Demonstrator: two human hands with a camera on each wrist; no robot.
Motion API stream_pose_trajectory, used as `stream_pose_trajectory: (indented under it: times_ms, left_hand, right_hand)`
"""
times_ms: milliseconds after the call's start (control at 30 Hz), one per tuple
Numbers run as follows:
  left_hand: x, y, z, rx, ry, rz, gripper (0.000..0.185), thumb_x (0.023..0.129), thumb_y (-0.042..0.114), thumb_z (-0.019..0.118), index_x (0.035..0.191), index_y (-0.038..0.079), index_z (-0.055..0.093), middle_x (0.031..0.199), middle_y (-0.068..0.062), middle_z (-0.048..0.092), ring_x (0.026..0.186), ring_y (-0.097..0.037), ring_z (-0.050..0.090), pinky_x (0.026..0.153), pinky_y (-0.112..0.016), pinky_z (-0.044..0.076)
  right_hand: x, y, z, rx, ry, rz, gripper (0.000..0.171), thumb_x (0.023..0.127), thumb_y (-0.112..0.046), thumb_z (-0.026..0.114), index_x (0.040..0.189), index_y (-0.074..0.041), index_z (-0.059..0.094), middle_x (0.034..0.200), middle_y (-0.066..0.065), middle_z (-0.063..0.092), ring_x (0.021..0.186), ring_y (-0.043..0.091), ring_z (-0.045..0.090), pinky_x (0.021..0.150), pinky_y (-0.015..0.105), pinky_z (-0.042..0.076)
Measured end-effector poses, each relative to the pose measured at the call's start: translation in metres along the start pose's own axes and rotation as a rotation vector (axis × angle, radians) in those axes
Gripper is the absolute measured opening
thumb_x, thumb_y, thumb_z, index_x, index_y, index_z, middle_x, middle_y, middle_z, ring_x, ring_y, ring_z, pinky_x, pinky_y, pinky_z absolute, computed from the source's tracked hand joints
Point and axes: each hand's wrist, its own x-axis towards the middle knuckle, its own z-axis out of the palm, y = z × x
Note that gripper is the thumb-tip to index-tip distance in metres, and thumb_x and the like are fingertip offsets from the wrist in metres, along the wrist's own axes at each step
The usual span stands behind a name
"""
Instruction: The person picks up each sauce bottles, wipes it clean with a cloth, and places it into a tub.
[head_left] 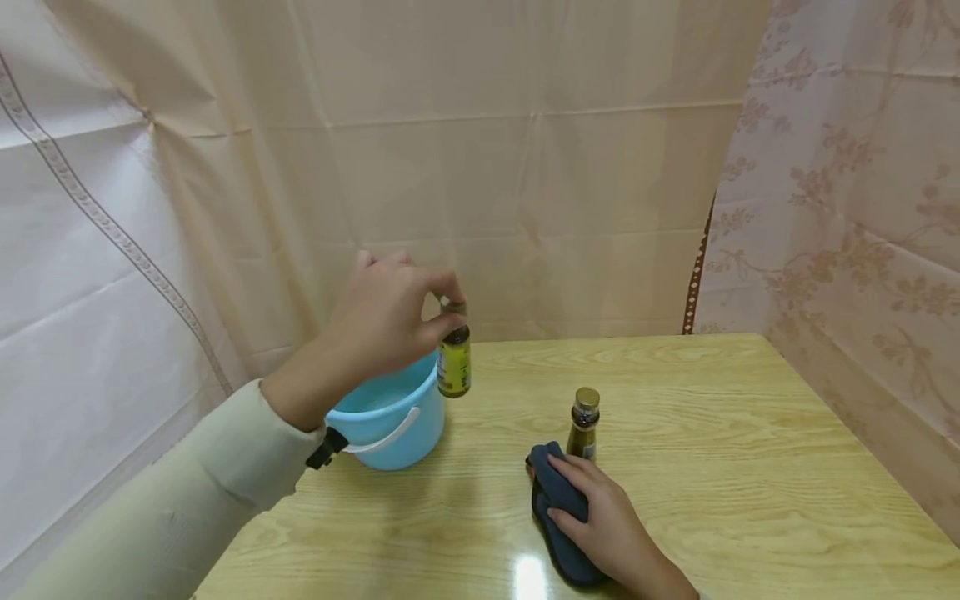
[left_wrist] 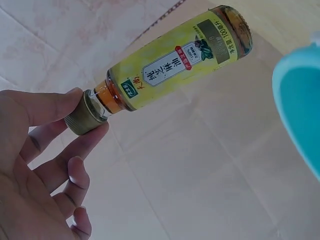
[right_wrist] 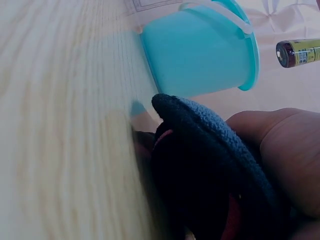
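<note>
While the left hand (head_left: 386,315) pinches a bottle (left_wrist: 172,65) labelled "纯芝麻油", the right hand (head_left: 606,523) grips dark-blue fabric (head_left: 562,496).

Creased beige cloth (head_left: 525,183) behind a wood-grain table (head_left: 712,433)

Your left forearm (head_left: 180,500) rises from the near left toward the far centre. Your left hand (head_left: 390,312) is raised, thumb and fingertips set in a pinch grip, remaining fingers bent. Your right hand (head_left: 600,512) sits lower, near and right of centre, thumb spread from the forefinger.
</note>
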Motion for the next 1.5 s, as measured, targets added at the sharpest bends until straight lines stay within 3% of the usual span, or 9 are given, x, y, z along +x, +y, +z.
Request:
stream_pose_trajectory:
  times_ms: [233,533,867,1267,1367,1500]
  left_hand:
    - [0.014,-0.014,-0.018,-0.039,-0.056,-0.077,0.006,0.089,0.028,0.081,0.091,0.024,0.077,0.095,0.008,0.079,0.096,-0.022,0.06,0.083,-0.049,0.027]
    - [0.027,-0.043,-0.027,0.01,-0.14,-0.191,0.004,0.089,0.023,0.077,0.09,0.018,0.077,0.094,0.0,0.08,0.1,-0.025,0.065,0.093,-0.055,0.032]
    - [0.033,-0.069,-0.023,0.019,-0.293,-0.319,0.032,0.089,0.025,0.079,0.12,0.016,0.076,0.114,-0.01,0.077,0.113,-0.032,0.064,0.098,-0.058,0.033]
    - [0.036,-0.095,-0.004,0.142,-0.516,-0.269,0.012,0.083,0.024,0.086,0.095,0.023,0.082,0.091,0.004,0.073,0.096,-0.024,0.06,0.094,-0.052,0.033]
    - [0.035,-0.103,0.003,0.143,-0.544,-0.246,0.015,0.081,0.022,0.089,0.094,0.022,0.082,0.092,0.004,0.074,0.093,-0.023,0.062,0.092,-0.048,0.042]
    - [0.032,-0.116,0.017,0.132,-0.56,-0.199,0.017,0.079,0.021,0.092,0.092,0.02,0.082,0.092,0.002,0.075,0.089,-0.022,0.065,0.077,-0.038,0.056]
  right_hand:
    - [0.001,0.001,0.001,-0.013,0.0,0.002,0.067,0.086,-0.02,0.086,0.147,-0.028,0.059,0.149,0.005,0.056,0.138,0.035,0.054,0.106,0.056,0.049]
    - [0.002,0.003,0.003,-0.014,0.008,0.005,0.066,0.086,-0.022,0.086,0.146,-0.029,0.059,0.149,0.004,0.056,0.138,0.035,0.054,0.106,0.057,0.048]
    - [0.002,0.002,0.004,-0.01,0.016,0.007,0.066,0.086,-0.02,0.086,0.147,-0.028,0.059,0.148,0.005,0.056,0.138,0.036,0.054,0.106,0.057,0.048]
    - [0.001,0.003,0.005,-0.013,0.023,-0.002,0.067,0.087,-0.021,0.086,0.147,-0.028,0.058,0.149,0.005,0.056,0.138,0.036,0.054,0.106,0.056,0.049]
    - [0.001,0.004,0.004,-0.014,0.02,-0.005,0.067,0.087,-0.021,0.086,0.147,-0.028,0.058,0.149,0.005,0.056,0.138,0.035,0.054,0.106,0.056,0.048]
    - [0.001,0.003,0.004,-0.013,0.018,-0.002,0.067,0.086,-0.021,0.086,0.147,-0.029,0.059,0.149,0.005,0.056,0.138,0.035,0.054,0.106,0.056,0.048]
